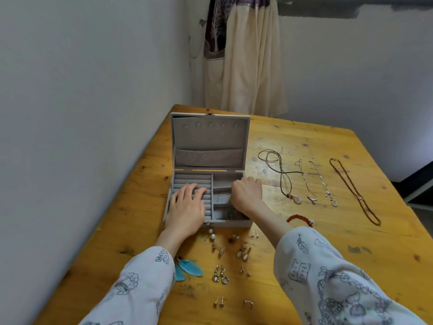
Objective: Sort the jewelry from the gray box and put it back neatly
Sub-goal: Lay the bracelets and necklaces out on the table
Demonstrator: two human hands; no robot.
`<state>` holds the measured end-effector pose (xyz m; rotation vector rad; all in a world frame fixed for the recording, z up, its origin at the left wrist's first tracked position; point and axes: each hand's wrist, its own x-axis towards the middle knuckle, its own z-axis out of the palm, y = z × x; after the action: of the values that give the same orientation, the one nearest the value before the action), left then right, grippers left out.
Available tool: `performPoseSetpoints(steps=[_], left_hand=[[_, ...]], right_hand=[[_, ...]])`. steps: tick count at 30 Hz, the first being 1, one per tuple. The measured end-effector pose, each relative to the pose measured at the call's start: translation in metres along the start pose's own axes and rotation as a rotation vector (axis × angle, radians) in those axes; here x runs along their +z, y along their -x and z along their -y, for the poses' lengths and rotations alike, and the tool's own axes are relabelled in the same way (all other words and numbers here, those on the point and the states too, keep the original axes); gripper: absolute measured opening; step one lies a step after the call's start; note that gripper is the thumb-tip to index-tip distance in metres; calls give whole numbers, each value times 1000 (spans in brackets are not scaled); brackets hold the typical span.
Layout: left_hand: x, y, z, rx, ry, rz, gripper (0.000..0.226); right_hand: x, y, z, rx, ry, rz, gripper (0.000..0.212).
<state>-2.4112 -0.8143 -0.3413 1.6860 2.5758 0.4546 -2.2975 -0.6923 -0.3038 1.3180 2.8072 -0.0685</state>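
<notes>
open gray velvet-lined jewelry box (208, 174) on yellow wooden tabletop (328, 242) | left hand (187, 205) flat, fingers spread on ring rolls (steadying box) | right hand (246, 193) curled inside right compartments, contents hidden | necklaces (311, 184), earrings (220, 273) laid out sorted

Gray box (208, 158): you have it open, lid upright, ring rolls left, compartments right.
Necklaces (314, 181): four lie side by side, right of it.
Earrings (232, 266): paired in front.
Red bracelet (300, 219): beside its front right corner.
</notes>
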Motion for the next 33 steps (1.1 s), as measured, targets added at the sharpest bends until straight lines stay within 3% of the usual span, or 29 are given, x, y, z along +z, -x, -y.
performPoseSetpoints(steps=[5, 8, 10, 13, 16, 19, 23, 29, 33], left_hand=[[2, -1, 3, 4, -1, 16, 41], [-2, -3, 3, 6, 53, 81, 43], [-16, -7, 1, -66, 289, 153, 45], [-49, -9, -9, -190, 913, 260, 56], [-78, -1, -33, -81, 1139, 313, 62], [-89, 9, -57, 44, 1141, 352, 41], [-92, 19, -75, 25, 1126, 352, 11], [-86, 24, -101, -42, 1094, 409, 12], [-65, 24, -132, -76, 1020, 429, 14]], right_hand=[[-13, 3, -10, -10, -481, 8, 26], [-37, 13, -11, -59, -756, 23, 16], [-56, 23, -13, -117, -867, 38, 11], [-83, 41, -18, -201, -1018, 74, 11], [-104, 59, -22, -243, -1095, 82, 13], [-114, 75, -28, -252, -1119, 84, 9], [-119, 93, -51, -178, -1240, 69, 8], [-96, 124, -107, -74, -1349, 170, 11], [-64, 142, -137, 81, -1350, 147, 12]])
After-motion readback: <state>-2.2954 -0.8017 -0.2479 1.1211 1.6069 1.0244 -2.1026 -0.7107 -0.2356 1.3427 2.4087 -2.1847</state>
